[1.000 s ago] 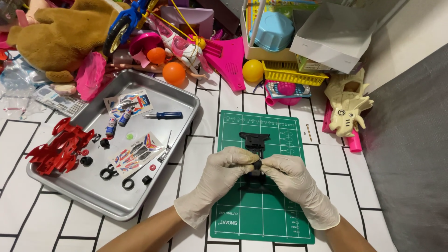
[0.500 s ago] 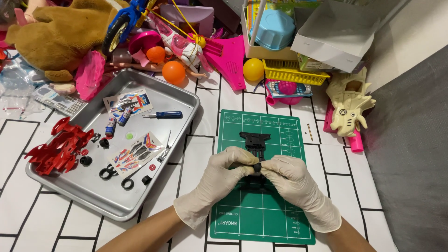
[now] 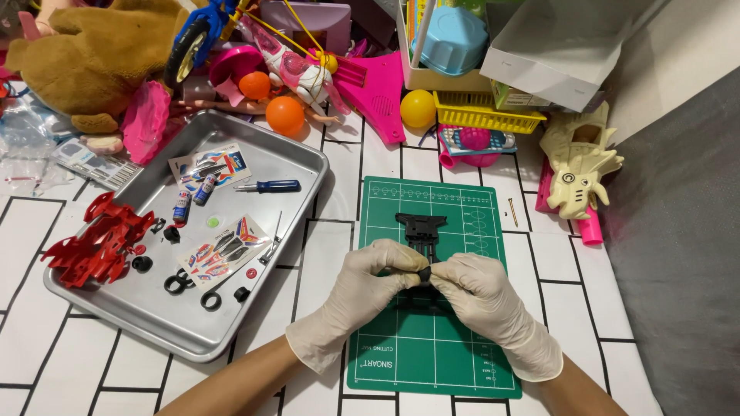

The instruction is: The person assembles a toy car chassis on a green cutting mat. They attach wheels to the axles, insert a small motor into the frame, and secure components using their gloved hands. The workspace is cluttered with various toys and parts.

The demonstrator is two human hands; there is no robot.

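Over green cutting mat, black chassis beneath both hands, left, right

The work surface is a white tabletop with a pattern of dark lines like brick tiles. On the right side a grey carpet floor is visible, and above it a plain cream wall. The light is even and soft.

1. Green cutting mat with a pale grid.
2. White-tiled counter, dark grout lines.
3. Black toy chassis.
4. Red car shell at the grey tray's left edge.
5. Off-white gloves on both hands.
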